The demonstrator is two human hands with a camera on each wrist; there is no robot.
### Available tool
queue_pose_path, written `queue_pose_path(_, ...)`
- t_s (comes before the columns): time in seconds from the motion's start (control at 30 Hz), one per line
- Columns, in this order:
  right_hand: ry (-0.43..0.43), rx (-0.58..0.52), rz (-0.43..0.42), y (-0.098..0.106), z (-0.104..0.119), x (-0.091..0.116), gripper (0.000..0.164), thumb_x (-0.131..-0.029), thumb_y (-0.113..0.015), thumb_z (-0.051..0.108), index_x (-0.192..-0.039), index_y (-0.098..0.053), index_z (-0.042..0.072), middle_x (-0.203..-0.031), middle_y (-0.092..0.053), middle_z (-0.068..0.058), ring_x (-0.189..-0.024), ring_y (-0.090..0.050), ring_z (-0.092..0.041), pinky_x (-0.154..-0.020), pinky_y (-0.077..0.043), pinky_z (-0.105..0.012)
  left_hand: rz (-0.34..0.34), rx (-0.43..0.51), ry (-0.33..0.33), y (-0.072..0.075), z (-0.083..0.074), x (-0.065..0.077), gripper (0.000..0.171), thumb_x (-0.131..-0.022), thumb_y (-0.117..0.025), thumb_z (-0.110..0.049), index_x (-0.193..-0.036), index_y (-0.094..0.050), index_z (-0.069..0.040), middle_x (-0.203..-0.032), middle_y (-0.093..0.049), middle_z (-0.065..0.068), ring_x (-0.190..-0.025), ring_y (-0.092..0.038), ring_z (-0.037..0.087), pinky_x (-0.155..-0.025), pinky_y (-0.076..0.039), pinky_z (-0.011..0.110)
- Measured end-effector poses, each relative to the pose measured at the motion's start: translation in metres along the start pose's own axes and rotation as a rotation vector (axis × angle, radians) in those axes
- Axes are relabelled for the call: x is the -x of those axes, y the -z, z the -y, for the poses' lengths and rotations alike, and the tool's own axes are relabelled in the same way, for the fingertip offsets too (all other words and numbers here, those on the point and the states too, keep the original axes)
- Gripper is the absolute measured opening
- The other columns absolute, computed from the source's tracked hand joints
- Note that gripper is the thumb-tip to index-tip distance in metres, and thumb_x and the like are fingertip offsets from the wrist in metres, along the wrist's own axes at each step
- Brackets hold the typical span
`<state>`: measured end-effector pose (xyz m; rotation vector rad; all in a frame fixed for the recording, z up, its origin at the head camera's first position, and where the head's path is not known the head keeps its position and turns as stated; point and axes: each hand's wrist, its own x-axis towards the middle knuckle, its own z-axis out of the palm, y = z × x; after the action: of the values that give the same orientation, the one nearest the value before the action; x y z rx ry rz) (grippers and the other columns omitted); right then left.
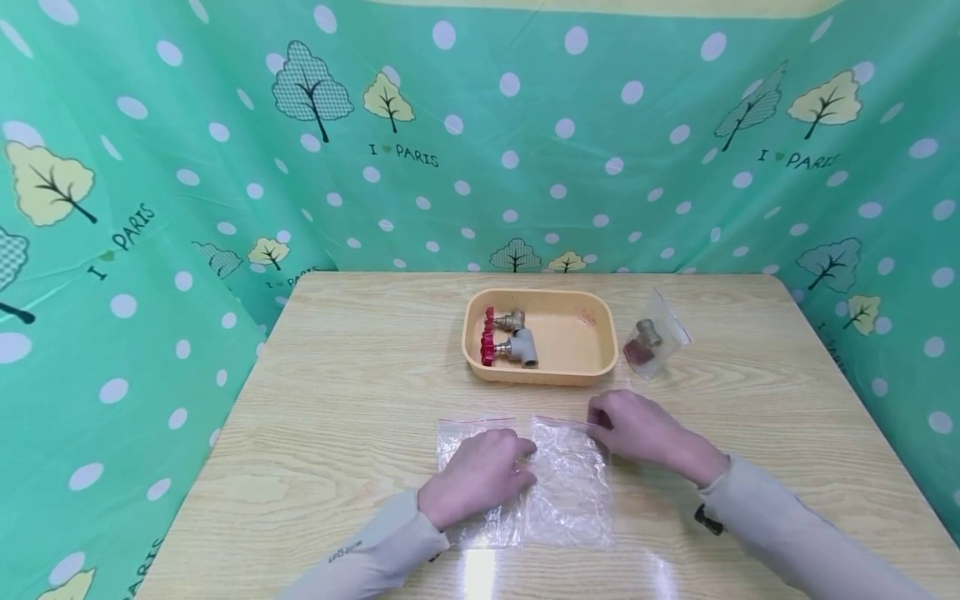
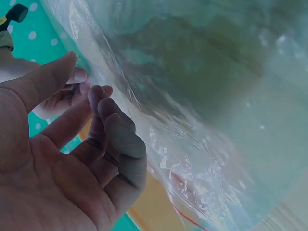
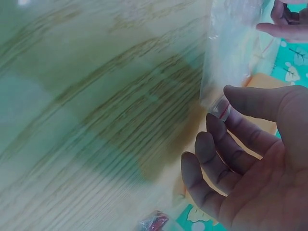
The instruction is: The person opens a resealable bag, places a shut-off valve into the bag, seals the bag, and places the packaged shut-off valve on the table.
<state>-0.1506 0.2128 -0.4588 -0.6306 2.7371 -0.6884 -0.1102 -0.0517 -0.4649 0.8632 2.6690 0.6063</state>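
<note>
Two clear zip-lock bags lie flat side by side on the table, their red-lined tops toward the tray. My right hand (image 1: 637,425) pinches the top right corner of the right bag (image 1: 570,492) between thumb and index finger; the red seal line shows by the fingertips in the right wrist view. Over the left bag (image 1: 498,529) is my left hand (image 1: 480,475), which hides much of it. Its fingers are loosely bent, the thumb (image 2: 50,79) standing apart from them, and nothing is held between them.
Beyond the bags stands a tan plastic tray (image 1: 540,378). In its left end lie a metal valve (image 1: 513,320) and a grey valve (image 1: 522,348), both with red handwheels. Right of the tray is a zip-lock bag (image 1: 667,335) with a red-handled valve inside. A patterned green cloth (image 1: 465,208) hangs behind the table.
</note>
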Motion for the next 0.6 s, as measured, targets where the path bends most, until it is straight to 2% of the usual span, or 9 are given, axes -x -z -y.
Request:
queue_pose_path(0.1,-0.015,-0.039,0.014,0.001,-0.002,0.001,0.019,-0.093,-0.079,0.013,-0.08,-0.067,0.019,-0.069,-0.057,0.01,-0.059,-0.052,-0.009,-0.054,-0.047,-0.028,0.003,-0.008,0.002,0.0,-0.002,0.001,0.033,-0.091,-0.082,-0.024,-0.12,-0.078,-0.01,-0.097,-0.073,0.001,-0.081,-0.063,0.009,-0.066,-0.054,0.026)
queue_pose_path(0.2,-0.015,-0.077,0.02,0.003,-0.005,0.002,0.017,-0.093,-0.079,0.013,-0.081,-0.067,0.018,-0.07,-0.058,0.009,-0.06,-0.053,-0.009,-0.055,-0.049,-0.027,0.01,-0.014,0.003,0.0,-0.004,0.002,0.036,-0.092,-0.082,-0.025,-0.124,-0.077,-0.01,-0.103,-0.075,0.002,-0.083,-0.065,0.01,-0.066,-0.055,0.026)
queue_pose_path(0.6,-0.001,-0.157,-0.011,0.019,-0.006,0.011,0.009,-0.092,-0.077,0.007,-0.086,-0.071,0.012,-0.075,-0.062,0.006,-0.067,-0.056,-0.011,-0.061,-0.052,-0.028,0.036,-0.015,-0.028,-0.001,-0.015,0.008,0.031,-0.092,-0.082,-0.027,-0.12,-0.077,-0.013,-0.092,-0.069,-0.004,-0.072,-0.057,0.004,-0.062,-0.051,0.022)
